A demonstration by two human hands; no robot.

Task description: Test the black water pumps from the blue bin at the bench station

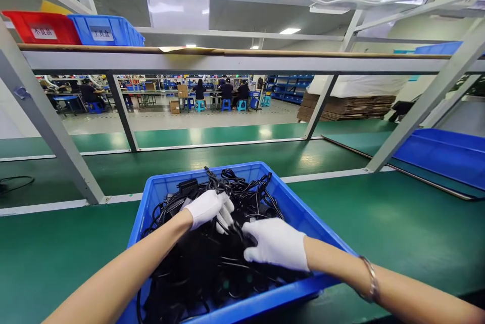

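A blue plastic bin (pixel 303 213) stands on the green bench, heaped with black power adapters (pixel 187 187) and their coiled black cords. Both my hands wear white gloves and are inside the bin, over the pile. My left hand (pixel 212 210) has its fingers curled down around a black cord. Just to its right, my right hand (pixel 276 243) pinches a bundle of black cord (pixel 238 230) between thumb and fingers. The cord seems to run between the two hands. Whatever lies under the fingers is hidden, and the dark pile in front is hard to tell apart.
Grey metal posts (pixel 49 122) and a shelf beam (pixel 242 63) cross ahead of the bin. A red bin (pixel 41 26) and a blue box (pixel 106 31) sit on that shelf. A blue tray (pixel 443 157) lies at right. People (pixel 226 90) sit at far benches.
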